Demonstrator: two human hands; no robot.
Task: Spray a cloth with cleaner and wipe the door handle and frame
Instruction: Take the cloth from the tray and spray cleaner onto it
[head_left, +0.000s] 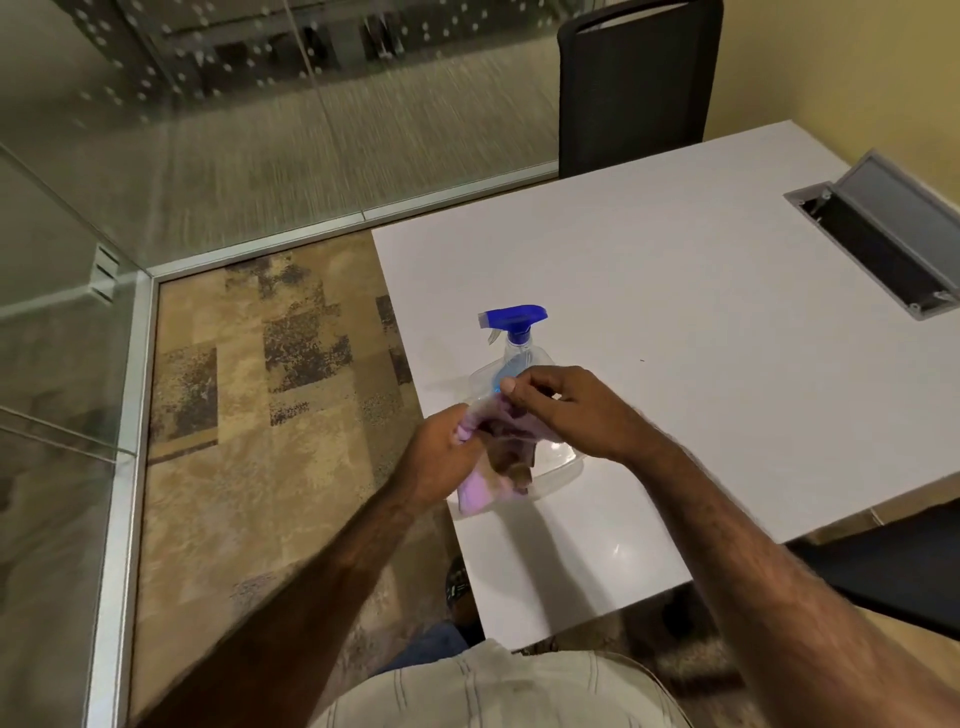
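1. The right hand (563, 410) pinches an upper edge of the pink cloth (485, 496) between thumb and fingertips; the left hand (441, 457) is clenched round a bunched corner lower down.
2. The cloth hangs stretched between both hands just above the white table (675, 291), in front of the spray bottle (519, 358).
3. Judged step: readying the cloth; no spraying has begun.
4. Next, one hand must free itself and grip the trigger.
5. The clear bottle stands upright, long axis vertical, its blue nozzle (511, 317) pointing left toward the glass partition (208, 156).
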